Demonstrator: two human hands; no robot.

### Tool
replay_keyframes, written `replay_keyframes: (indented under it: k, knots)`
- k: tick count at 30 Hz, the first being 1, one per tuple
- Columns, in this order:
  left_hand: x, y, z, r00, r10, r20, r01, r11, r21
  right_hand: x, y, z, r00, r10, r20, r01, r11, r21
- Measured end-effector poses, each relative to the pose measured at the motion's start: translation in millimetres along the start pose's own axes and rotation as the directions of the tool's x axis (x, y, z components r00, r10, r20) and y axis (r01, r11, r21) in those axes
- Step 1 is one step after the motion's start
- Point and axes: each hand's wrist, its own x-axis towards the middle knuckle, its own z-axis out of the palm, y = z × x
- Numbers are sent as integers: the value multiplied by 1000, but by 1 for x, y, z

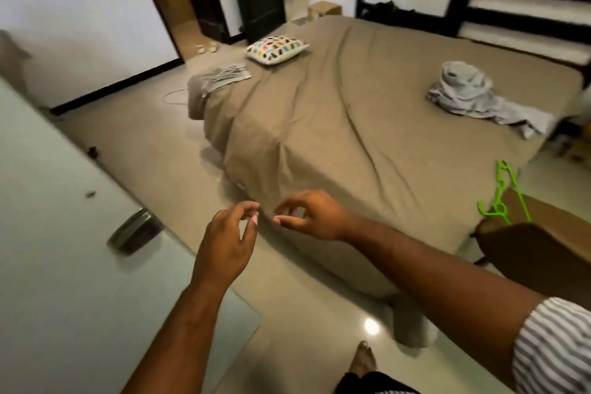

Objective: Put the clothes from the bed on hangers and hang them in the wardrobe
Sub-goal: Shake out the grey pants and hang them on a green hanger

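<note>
Both grips hold nothing: the left hand [224,243] and the right hand [316,217] hover with loosely curled fingers over the foot of the bed [319,137]. The crumpled grey garment [463,93] lies well apart from them, near the far right side. The striped grey garment [224,77] lies at the far left corner. The green hanger [503,198] is beside the bed on the right. The risk I see is that the crumpled cloth slips off the hanger if it is not spread first, or that the corner piece slides to the floor.

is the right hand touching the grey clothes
Apart. Head view shows the right hand at the bed's near corner, the grey clothes far across it.
</note>
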Motion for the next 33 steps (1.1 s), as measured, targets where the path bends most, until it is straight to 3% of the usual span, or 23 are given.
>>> replay_keyframes:
  k: [10, 15, 25, 29, 33]
  knots:
    - [169, 82, 125, 958, 209, 197, -202, 978, -54, 0, 170, -108, 949, 258, -181, -257, 966, 27]
    - [230, 138, 176, 902, 319, 290, -307, 948, -87, -20, 230, -157, 878, 387, -280, -378, 922, 87]
    - [343, 184, 289, 735, 495, 463, -478, 863, -163, -26, 327, -194, 610, 636, -472, -592, 762, 262]
    - [411, 174, 333, 662, 558, 501, -487, 828, -278, 2, 368, -200, 485, 714, -506, -682, 670, 292]
    - [498, 146, 361, 637, 547, 544, -443, 837, -322, 59, 392, -211, 355, 792, -497, -724, 569, 390]
